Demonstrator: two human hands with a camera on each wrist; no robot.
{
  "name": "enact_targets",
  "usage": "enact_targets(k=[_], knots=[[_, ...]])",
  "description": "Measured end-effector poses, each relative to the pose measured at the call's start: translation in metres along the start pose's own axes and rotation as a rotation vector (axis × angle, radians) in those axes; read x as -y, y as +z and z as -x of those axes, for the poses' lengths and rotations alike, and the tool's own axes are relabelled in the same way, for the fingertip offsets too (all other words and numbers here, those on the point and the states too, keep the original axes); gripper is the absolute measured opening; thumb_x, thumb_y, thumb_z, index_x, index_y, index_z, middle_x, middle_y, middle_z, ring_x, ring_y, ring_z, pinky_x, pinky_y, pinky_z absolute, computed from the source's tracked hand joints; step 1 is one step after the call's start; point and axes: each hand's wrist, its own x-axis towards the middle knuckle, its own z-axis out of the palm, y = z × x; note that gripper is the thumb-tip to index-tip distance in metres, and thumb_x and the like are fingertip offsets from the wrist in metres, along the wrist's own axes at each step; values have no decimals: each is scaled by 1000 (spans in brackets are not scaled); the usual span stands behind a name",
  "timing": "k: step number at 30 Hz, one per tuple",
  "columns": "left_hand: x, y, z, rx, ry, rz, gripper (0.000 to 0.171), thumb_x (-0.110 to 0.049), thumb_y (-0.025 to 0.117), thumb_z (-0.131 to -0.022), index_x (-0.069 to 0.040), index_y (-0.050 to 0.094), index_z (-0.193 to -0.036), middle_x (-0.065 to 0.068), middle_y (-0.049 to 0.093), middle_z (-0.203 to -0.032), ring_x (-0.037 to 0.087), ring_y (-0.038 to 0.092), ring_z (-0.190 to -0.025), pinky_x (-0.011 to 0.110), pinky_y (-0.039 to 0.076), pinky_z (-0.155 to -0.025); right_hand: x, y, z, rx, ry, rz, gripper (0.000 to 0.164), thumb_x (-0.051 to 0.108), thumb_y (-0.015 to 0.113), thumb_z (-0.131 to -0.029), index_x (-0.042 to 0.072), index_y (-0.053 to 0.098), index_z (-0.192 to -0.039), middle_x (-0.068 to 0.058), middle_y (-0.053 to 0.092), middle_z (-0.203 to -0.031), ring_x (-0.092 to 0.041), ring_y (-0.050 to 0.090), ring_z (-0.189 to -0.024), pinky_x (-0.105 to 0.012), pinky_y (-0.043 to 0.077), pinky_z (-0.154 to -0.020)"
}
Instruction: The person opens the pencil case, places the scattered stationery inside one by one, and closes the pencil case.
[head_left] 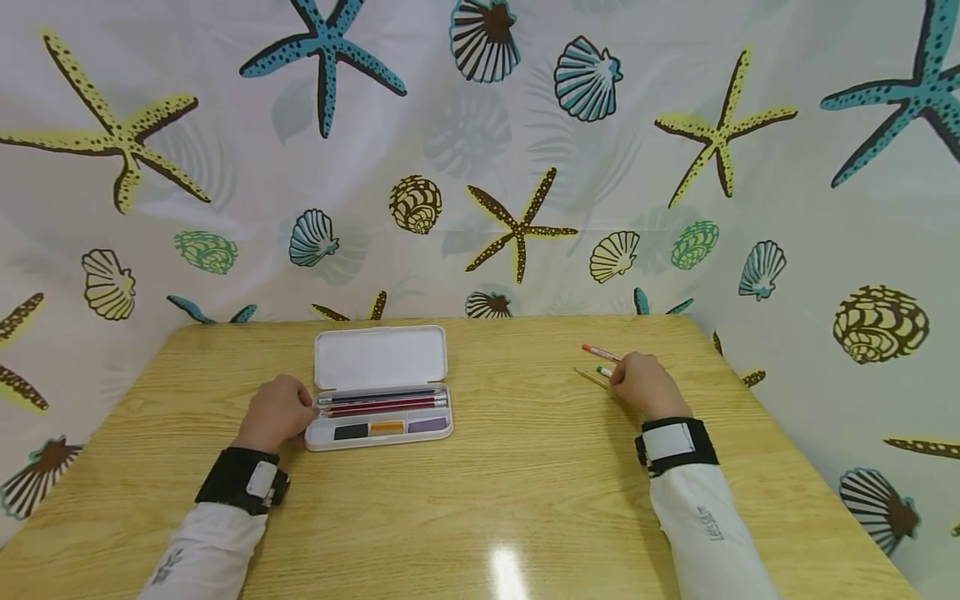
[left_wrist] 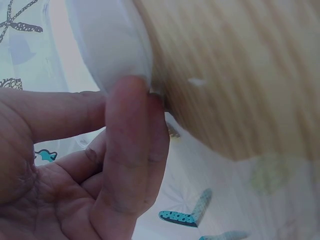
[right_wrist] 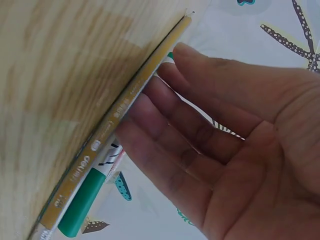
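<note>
White plastic makes up the open case (head_left: 315, 435) just right of the left hand (head_left: 279, 410) in the head view, its lid (head_left: 381, 358) folded back on the far side. Dark pencils (head_left: 390, 394) and red pencils (head_left: 390, 407) lie in its long compartment; nearer the person are a black block (head_left: 351, 432), an orange block (head_left: 387, 428) and a purple block (head_left: 427, 425). Well apart, the right hand (head_left: 647, 385) is at a yellow pencil (head_left: 591, 377), a green-ended marker (head_left: 604, 372) and a red-ended pen (head_left: 600, 352), all reaching out to its left over the wood-grain desk (head_left: 465, 508). Beyond both hands hangs a cloth (head_left: 480, 158) printed with starfish and shells. From the left wrist, thumb and fingers pinch the case's rounded end. From the right wrist, the fingers bend loosely, their tips beside the pencil and over the marker's barrel; whether they grip anything cannot be told.
</note>
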Motion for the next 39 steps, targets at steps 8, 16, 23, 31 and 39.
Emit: enact_targets(k=[8,16,23,31,39], knots=[[0,0,0,-5,6,0,16,-5,67,-92,10,67,-94,21,64,-87,21,61,-58,29,49,-54,-1,5,-3,-9,4,2,11,-2,71,-86,-3,79,-93,-19,75,-96,-35,70,-90,-52,56,-82],[0,1,1,-6,1,2,16,-6,67,-92,10,67,-96,21,64,-88,23,61,-60,29,50,-54,2,9,-2,2,58,-8,5,-1,76,-84,0,79,-88,-17,74,-92,-31,68,-84,-51,56,-78],[1,2,0,-10,0,4,16,-5,67,-92,10,67,-95,21,64,-87,22,61,-60,29,51,-53,4,8,-1,-3,62,-5,6,-2,80,-80,1,78,-85,-15,73,-87,-29,66,-78,-48,55,-73],[4,3,-3,-3,2,6,16,-5,67,-92,10,67,-95,21,64,-87,22,61,-60,29,51,-54,7,7,1,3,65,6,4,0,80,-81,1,77,-81,-14,71,-85,-29,64,-78,-48,55,-73],[3,1,-3,4,-6,13,16,-5,67,-92,10,67,-96,20,64,-87,24,61,-62,29,50,-55,7,8,-1,0,32,30,3,0,77,-84,-1,74,-83,-14,71,-86,-28,65,-78,-48,55,-74]])
